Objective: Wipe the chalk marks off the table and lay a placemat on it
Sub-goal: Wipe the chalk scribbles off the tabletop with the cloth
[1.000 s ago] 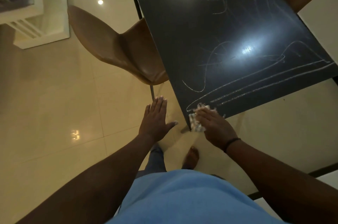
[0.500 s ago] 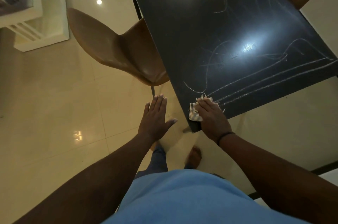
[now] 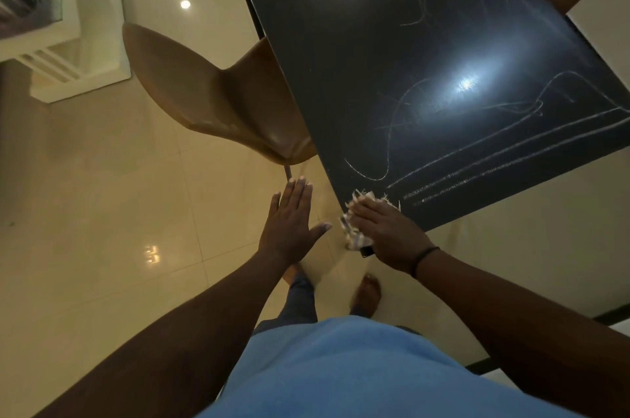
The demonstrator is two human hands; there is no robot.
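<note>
Right hand [image 3: 385, 230] lies flat, fingers straight, pressing a crumpled cloth [image 3: 354, 230] onto the near corner of the desk [image 3: 341, 59]. Left hand [image 3: 289, 223] hovers off the desk's near corner over the floor [image 3: 102, 213], fingers straight and spread, holding nothing.

Wiping looks barely begun. Chalk marks [image 3: 477, 165] start just past the cloth: long parallel lines run away toward the desk's right edge, with a loop beside them. More faint scribbles sit near the desk's far end. Only a small patch at the near corner, around the cloth, looks free of chalk, and I can't tell if that was wiped.

No placemat in view, so that step is not yet done.

Brown chair [image 3: 218, 104] tucks against the desk's left edge. White furniture [image 3: 85, 25] stands well left of the desk.

Left to do, by my read: nearly all the wiping, then the placemat.
</note>
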